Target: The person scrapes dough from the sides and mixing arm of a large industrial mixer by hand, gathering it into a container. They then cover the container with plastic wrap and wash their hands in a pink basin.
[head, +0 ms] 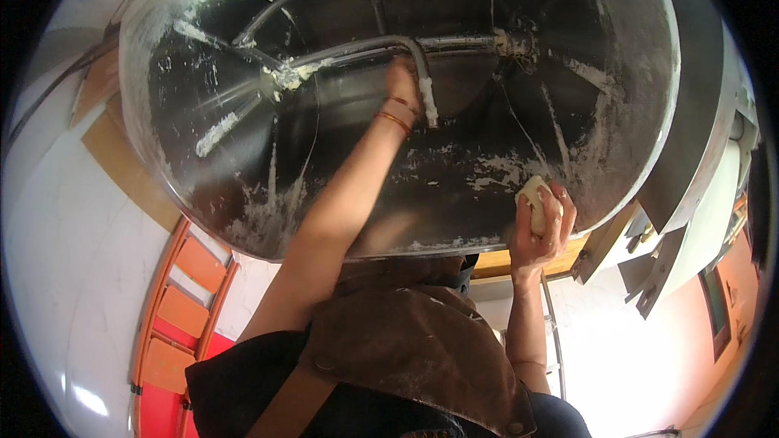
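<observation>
Before me is the metal bowl of a dough mixer (389, 194), its walls streaked with flour and dough. My left hand (404, 82) reaches deep inside, against or just behind the curved metal mixing bar (365, 44); its fingers are partly hidden, so its grip is unclear. A thin reddish bracelet and an orange one circle that wrist. My right hand (543, 225), at the bowl's near right edge, has its fingers closed around a lump of pale dough (537, 204). More dough (292, 76) clings to the shaft's left end.
An orange step ladder (182, 304) stands at the lower left. Metal panels (700, 134) of the machine flank the bowl on the right. A wooden surface (493, 264) shows below the bowl's near rim. My brown apron (408, 340) is close to that rim.
</observation>
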A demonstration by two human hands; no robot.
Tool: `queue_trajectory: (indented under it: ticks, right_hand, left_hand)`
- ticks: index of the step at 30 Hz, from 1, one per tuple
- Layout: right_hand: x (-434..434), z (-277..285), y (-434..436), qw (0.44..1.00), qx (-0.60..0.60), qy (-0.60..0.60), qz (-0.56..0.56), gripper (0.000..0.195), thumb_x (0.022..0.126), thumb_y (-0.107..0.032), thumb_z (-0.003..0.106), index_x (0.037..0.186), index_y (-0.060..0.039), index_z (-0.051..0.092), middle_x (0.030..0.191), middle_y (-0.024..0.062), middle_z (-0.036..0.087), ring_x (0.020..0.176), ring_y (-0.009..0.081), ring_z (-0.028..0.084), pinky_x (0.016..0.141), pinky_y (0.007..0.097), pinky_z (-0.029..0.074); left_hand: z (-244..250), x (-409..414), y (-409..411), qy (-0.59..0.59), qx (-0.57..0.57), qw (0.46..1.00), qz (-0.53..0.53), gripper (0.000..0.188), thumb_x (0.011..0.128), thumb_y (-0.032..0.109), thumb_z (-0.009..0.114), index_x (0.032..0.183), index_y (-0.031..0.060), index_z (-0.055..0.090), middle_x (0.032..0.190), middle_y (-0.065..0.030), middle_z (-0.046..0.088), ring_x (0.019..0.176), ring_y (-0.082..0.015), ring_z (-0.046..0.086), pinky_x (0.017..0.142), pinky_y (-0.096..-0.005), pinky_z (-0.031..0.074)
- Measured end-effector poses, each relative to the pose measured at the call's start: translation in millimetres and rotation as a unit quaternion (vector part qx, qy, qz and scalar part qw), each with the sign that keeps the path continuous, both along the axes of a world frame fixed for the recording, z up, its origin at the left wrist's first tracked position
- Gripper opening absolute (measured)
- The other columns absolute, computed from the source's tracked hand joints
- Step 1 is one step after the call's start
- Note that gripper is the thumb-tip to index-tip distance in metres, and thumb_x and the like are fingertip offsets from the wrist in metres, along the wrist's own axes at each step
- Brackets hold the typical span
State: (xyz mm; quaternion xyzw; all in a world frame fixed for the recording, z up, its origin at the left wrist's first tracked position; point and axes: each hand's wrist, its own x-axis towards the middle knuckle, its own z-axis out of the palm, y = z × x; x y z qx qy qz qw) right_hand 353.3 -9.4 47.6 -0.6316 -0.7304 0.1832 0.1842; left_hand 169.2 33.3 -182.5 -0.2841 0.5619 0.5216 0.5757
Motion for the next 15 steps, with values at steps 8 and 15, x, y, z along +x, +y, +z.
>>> queue_trajectory:
  ticks: [8,15]
  right_hand:
    - [3.4,-1.3,2.1,1.0,-0.002,0.01,0.008,0.04,0.061,0.003,0.068,0.096,-0.0106,0.058,0.1,0.0131,0.054,0.088,0.0286,0.056,0.07,0.0346,0.048]
    - [2.4,-2.2,4.3,1.0,0.016,0.025,0.0,0.039,0.06,0.004,0.068,0.094,-0.01,0.058,0.099,0.0132,0.055,0.087,0.0286,0.056,0.068,0.0341,0.048]
  left_hand:
    - [-25.5,-16.8,-18.2,-0.207,0.151,0.966,-0.028,0.021,0.084,0.015,0.048,0.094,-0.0028,0.051,0.081,-0.0102,0.053,0.069,-0.0192,0.051,0.062,-0.0297,0.044]
    - [-52.8,-4.5,-1.9,-0.274,0.265,0.921,0.083,0.01,0.079,0.007,0.047,0.083,-0.0029,0.049,0.08,-0.0168,0.054,0.069,-0.0246,0.053,0.058,-0.0292,0.045]
